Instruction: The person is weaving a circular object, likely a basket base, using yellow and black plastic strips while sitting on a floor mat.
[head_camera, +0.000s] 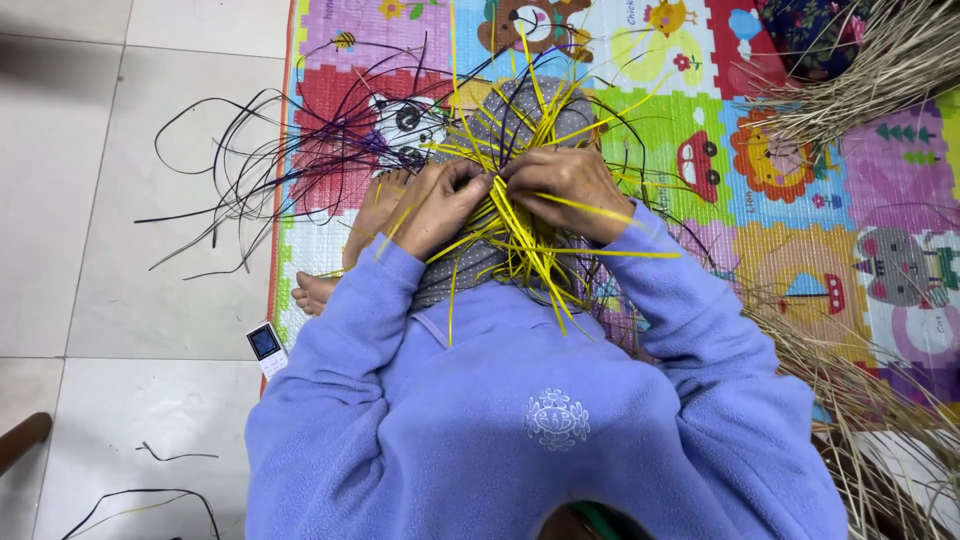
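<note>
Two hands: both meet at the middle of a bundle of yellow strips (520, 235), knuckles up, over the person's lap
Left hand (440, 205): fingers curled tight and pressed together around the yellow strips, thumb side turned toward the other hand; fingertips hidden under the strips
Right hand (570, 190): fingers bent and closed over the same bundle, touching or nearly touching the left hand's knuckles; one yellow strip lies across the back of it
Yellow strips: thin, flat, bright; they fan out from the grip upward, sideways to the right and downward over the lilac fleece sleeves (680, 310)
Dark strips (250, 170): black and purple, thin, spraying out to the left of the hands across the mat edge and onto the floor tiles (120, 260)
Grey dotted cloth (470, 265): under the hands, over the knee, with the strips resting on it
Bare foot (315, 292): just left of the left forearm, at the mat's edge
Play mat (700, 90): colourful, with cartoon animals, beneath everything
Dry straw (880, 70): pale bundles at the top right and lower right, well apart from the hands
Small device (266, 345): white with a dark screen, on the tiles near the left elbow
Loose dark strands (150, 495): on the tiles at the lower left
</note>
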